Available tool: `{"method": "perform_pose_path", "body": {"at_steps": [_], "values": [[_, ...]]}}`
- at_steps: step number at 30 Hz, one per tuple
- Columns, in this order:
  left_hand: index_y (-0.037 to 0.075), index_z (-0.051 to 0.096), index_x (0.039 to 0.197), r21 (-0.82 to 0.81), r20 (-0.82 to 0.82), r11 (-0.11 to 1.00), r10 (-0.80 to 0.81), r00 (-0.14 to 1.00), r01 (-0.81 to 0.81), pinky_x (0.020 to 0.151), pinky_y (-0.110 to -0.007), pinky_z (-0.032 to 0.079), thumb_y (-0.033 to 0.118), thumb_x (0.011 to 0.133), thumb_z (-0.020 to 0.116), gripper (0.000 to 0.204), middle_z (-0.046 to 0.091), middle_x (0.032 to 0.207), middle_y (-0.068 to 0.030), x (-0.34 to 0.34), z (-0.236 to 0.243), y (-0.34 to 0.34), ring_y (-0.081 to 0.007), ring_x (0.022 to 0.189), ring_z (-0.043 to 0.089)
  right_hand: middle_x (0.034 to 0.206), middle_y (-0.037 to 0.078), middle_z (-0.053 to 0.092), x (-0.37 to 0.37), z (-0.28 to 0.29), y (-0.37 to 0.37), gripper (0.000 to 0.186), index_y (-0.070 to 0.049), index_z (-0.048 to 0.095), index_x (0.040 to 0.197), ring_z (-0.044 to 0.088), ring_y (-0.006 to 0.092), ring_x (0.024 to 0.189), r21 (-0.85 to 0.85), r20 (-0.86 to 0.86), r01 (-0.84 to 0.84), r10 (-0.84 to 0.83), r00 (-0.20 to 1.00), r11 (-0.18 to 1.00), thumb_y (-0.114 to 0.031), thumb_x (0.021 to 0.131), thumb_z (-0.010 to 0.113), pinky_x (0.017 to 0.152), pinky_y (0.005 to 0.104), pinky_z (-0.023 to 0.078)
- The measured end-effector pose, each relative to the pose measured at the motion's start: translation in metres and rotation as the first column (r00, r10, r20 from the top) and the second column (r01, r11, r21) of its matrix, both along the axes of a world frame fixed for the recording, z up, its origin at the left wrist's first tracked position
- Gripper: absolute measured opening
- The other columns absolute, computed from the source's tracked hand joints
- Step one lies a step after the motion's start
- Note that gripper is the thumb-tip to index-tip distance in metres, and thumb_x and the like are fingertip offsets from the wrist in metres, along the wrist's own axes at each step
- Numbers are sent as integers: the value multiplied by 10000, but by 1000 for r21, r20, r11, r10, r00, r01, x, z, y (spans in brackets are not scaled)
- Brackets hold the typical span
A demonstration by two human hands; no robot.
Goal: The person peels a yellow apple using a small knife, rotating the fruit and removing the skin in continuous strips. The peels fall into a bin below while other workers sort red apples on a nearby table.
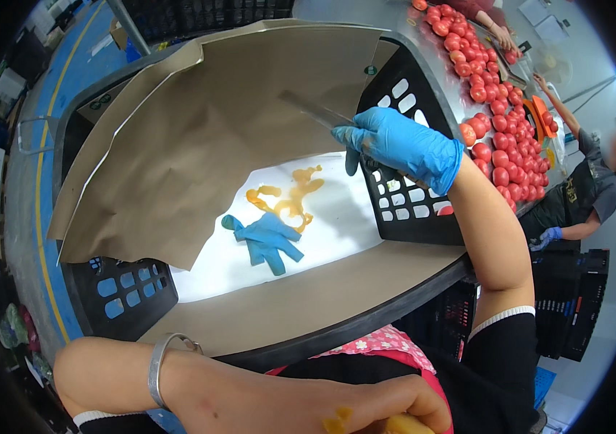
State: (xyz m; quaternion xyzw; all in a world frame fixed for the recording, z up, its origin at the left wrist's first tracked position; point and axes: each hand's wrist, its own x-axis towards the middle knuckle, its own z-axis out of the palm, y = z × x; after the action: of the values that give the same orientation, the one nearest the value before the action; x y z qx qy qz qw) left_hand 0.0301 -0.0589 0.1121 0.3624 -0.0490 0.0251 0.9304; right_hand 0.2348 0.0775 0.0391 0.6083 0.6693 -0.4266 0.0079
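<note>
My right hand (395, 145) wears a blue glove and grips a knife (315, 108) with a blurred metal blade, raised over the black crate (116, 293) lined with brown cardboard (149, 166). On the white sheet (344, 217) inside lie a loose blue glove (268, 239) and orange-yellow smears (297, 199). My bare left hand (351, 401), with a bracelet at the wrist, is low in front of the crate, fingers curled round a yellow object (406, 423), mostly out of sight and too hidden to name. Yellow residue marks its skin.
A metal table (429, 54) at right holds several red tomatoes (500, 159). A co-worker's hand (500, 36) reaches in at the top; another person (583, 195) stands at far right. Black crates (572, 304) are at lower right. A blue floor with a yellow line (58, 116) runs along the left.
</note>
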Motion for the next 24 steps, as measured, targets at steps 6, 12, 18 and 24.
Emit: {"method": "perform_pose_path", "body": {"at_steps": [6, 12, 18, 24], "values": [[9, 331, 1269, -105, -57, 994, -7, 998, 1, 829, -258, 415, -8, 700, 596, 628, 509, 1093, -86, -1, 6, 7, -138, 989, 504, 780, 93, 669, -1, 6, 1, 422, 19, 633, 946, 590, 162, 663, -19, 24, -22, 22, 999, 1000, -357, 936, 442, 568, 303, 505], [18, 317, 1292, -154, -154, 986, 43, 987, -67, 867, -259, 406, -16, 701, 611, 661, 506, 1115, -88, -3, -6, 9, -141, 1017, 498, 719, 111, 628, 11, -5, 7, 377, 13, 635, 866, 565, 186, 552, 34, 5, -64, 64, 998, 997, -329, 907, 482, 527, 304, 485], [32, 303, 1307, -161, -377, 978, 61, 924, -130, 893, -271, 401, 12, 697, 659, 707, 507, 1138, -111, -2, 8, 8, -176, 1064, 500, 739, 107, 636, 3, 13, 4, 399, -8, 642, 826, 563, 194, 541, -17, 74, -95, 96, 993, 995, -343, 912, 443, 561, 342, 490], [57, 315, 1280, -113, -401, 937, 261, 878, -330, 779, -345, 484, 131, 705, 670, 680, 507, 1134, -254, -6, -11, 16, -371, 1029, 551, 692, 129, 636, 18, -8, 4, 376, -22, 650, 732, 607, 279, 594, 165, 202, -303, 269, 942, 938, -301, 881, 445, 624, 387, 494]]}}
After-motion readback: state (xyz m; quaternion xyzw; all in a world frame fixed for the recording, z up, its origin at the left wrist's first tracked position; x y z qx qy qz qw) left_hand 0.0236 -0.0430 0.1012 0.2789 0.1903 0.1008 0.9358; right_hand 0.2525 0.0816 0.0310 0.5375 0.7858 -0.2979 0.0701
